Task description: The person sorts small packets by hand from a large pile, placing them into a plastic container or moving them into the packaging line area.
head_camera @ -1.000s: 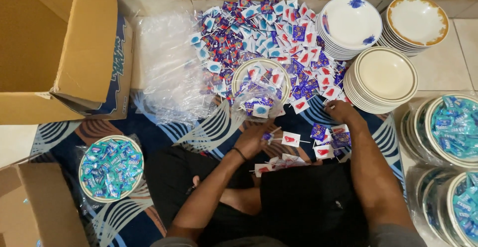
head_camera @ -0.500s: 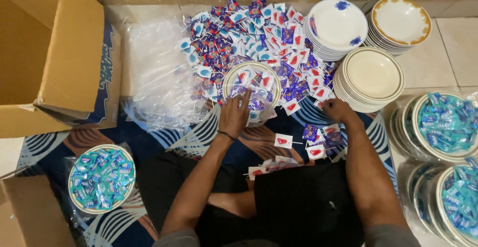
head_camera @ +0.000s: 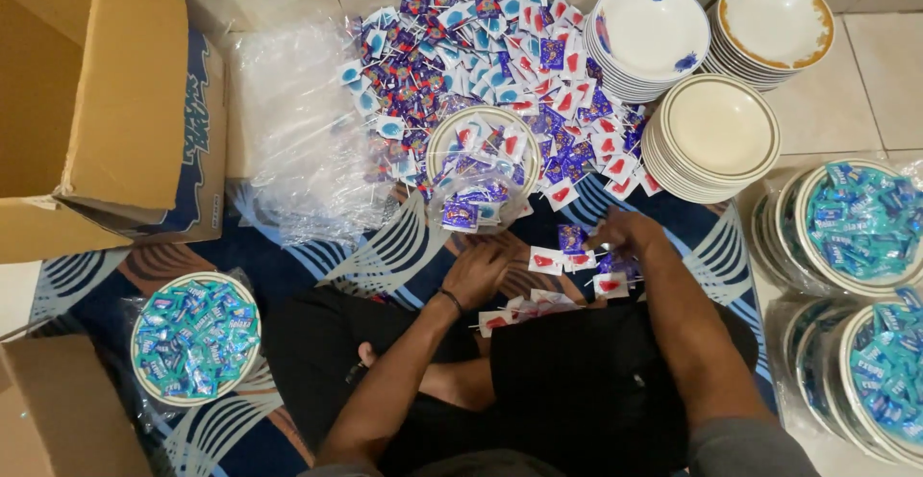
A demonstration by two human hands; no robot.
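Head view: right hand (head_camera: 630,234) and left hand (head_camera: 478,272) touch scattered sachets (head_camera: 577,258).

Blue patterned mat (head_camera: 385,256) on pale tile floor (head_camera: 885,83), candy pile (head_camera: 481,44) top middle, plate stacks (head_camera: 711,136) upper right, cardboard box (head_camera: 106,102) upper left, clear plastic bag (head_camera: 293,131) beside it

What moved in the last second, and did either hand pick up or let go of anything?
The left hand reached up to the plate of wrapped candies, then drew back toward the lap, fingers curled; whether it holds anything is unclear. The right hand came down from the plate stack to the loose candies by the knee. The plate stacks, boxes and filled plates stayed put.
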